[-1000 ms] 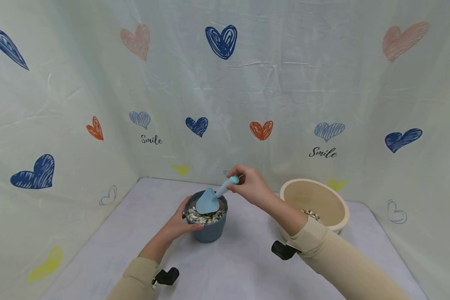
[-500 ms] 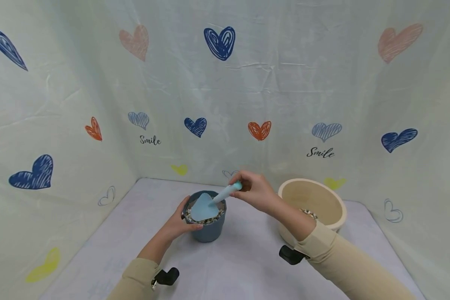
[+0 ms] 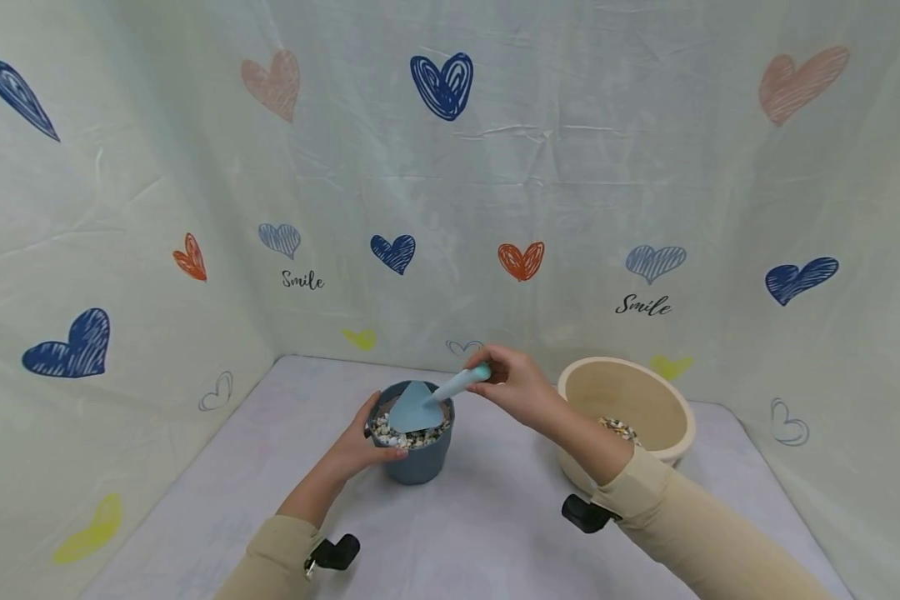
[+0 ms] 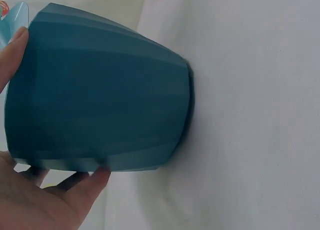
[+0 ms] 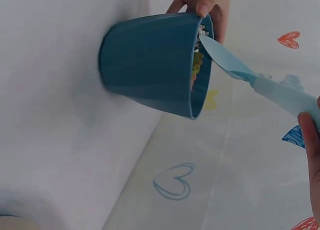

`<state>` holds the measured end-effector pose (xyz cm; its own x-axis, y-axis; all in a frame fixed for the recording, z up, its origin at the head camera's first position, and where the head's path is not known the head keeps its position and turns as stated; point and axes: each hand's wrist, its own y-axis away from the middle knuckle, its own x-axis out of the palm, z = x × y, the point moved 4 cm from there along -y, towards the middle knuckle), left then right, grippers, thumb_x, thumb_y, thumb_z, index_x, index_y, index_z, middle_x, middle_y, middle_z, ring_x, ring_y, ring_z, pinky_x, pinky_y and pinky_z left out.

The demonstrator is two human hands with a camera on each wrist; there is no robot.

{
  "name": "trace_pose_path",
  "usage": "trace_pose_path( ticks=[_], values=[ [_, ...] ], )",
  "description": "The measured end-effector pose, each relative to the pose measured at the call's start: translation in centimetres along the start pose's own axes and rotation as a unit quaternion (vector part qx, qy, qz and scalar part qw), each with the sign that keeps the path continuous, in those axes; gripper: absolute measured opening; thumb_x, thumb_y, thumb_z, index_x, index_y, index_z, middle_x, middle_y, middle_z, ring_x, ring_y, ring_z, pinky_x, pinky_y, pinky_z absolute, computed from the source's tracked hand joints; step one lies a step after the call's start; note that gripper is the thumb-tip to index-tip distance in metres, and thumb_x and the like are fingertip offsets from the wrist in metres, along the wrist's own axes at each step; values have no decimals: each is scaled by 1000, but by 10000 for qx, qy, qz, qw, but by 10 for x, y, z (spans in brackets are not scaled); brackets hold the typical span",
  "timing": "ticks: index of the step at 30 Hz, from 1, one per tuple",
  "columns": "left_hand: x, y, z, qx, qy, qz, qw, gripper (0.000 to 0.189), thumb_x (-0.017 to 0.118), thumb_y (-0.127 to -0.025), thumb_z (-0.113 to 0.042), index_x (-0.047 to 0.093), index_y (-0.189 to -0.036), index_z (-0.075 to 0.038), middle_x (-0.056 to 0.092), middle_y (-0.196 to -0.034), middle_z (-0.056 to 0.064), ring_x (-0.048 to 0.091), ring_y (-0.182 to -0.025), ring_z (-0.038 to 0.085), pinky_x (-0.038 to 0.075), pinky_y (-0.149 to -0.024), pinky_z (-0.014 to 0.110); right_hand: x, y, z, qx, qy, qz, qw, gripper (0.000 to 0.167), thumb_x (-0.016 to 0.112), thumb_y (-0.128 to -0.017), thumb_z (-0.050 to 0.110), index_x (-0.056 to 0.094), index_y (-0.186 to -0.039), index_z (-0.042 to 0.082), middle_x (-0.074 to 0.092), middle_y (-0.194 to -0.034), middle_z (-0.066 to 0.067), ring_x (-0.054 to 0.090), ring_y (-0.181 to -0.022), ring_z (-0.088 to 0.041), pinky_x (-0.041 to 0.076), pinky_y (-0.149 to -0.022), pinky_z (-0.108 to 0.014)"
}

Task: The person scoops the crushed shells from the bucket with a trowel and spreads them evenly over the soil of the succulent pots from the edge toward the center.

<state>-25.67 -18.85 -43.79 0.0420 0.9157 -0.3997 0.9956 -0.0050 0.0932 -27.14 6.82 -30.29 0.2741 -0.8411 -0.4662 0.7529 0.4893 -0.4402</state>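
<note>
A blue-grey flowerpot (image 3: 417,467) stands on the table, with white and dark pebbles (image 3: 387,435) inside its rim. My left hand (image 3: 356,447) grips the pot's left side, the thumb at the front near the rim and the fingers round the side. The right hand (image 3: 520,388) pinches the end of a light blue trowel (image 3: 412,408) by its handle. Slanting down, the blade overlaps the pot's mouth and hides part of the pebbles. In the right wrist view the blade's tip (image 5: 206,42) is right at the rim, close to the pebbles, and something yellow-green (image 5: 197,65) shows inside.
A larger cream pot (image 3: 637,392) stands to the right, partly behind the right forearm, with mixed pebbles (image 3: 619,429) in it. A pale cloth covers the table (image 3: 465,533). Behind hangs a curtain (image 3: 495,167) printed with hearts.
My right hand has shifted slightly right and down. The trowel blade dipped toward the front of the pot, then drew back, uncovering pebbles there. The left hand and pot have hardly moved.
</note>
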Motion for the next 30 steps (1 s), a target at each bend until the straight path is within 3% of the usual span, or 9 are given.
trace_pose_path(
  ticks=[5,11,15,19,23,30],
  values=[
    [-2,2,-12,484,-511,-124,9974,121,92,-67,-22,12,-157,-10,12,-158,25,12,-142,48,21,-108,67,-21,13,-4,82,52,-691,9976,20,73,-83,-5,66,-102,0,66,-101,-13,66,-84,-19,56,-74,-27],
    [-3,6,-41,1391,-1197,-381,9823,114,91,-68,-26,19,-156,-12,8,-161,16,10,-145,40,23,-107,66,-57,40,-10,281,-266,-1295,9908,20,70,-84,-10,62,-102,-7,63,-102,-20,64,-83,-13,56,-72,-24],
    [8,11,-65,1740,-1310,-422,9751,110,91,-69,-23,24,-155,-14,11,-162,10,12,-146,36,24,-108,64,-84,62,-12,466,-295,-1546,9864,22,68,-86,-10,58,-106,-10,61,-103,-19,64,-84,-8,56,-75,-24],
    [30,16,-85,1984,-1278,-307,9713,107,90,-70,-27,27,-155,-15,15,-162,6,14,-146,34,24,-109,63,-111,88,-10,653,-116,-1782,9818,25,67,-88,-8,55,-110,-10,63,-103,-7,65,-86,-6,57,-76,-26],
    [60,19,-102,2171,-1120,30,9697,105,88,-72,-34,27,-155,-16,17,-161,6,18,-145,34,28,-107,63,-138,109,-12,743,-90,-1991,9771,26,64,-90,-7,52,-114,-9,63,-102,4,68,-85,-6,56,-74,-24],
    [117,14,-125,2057,-848,584,9732,102,87,-73,-37,28,-154,-18,26,-158,7,26,-143,31,31,-108,58,-172,139,-20,812,-287,-2454,9656,24,63,-92,-4,54,-113,2,65,-103,5,70,-81,-6,53,-77,-17]
  ],
)
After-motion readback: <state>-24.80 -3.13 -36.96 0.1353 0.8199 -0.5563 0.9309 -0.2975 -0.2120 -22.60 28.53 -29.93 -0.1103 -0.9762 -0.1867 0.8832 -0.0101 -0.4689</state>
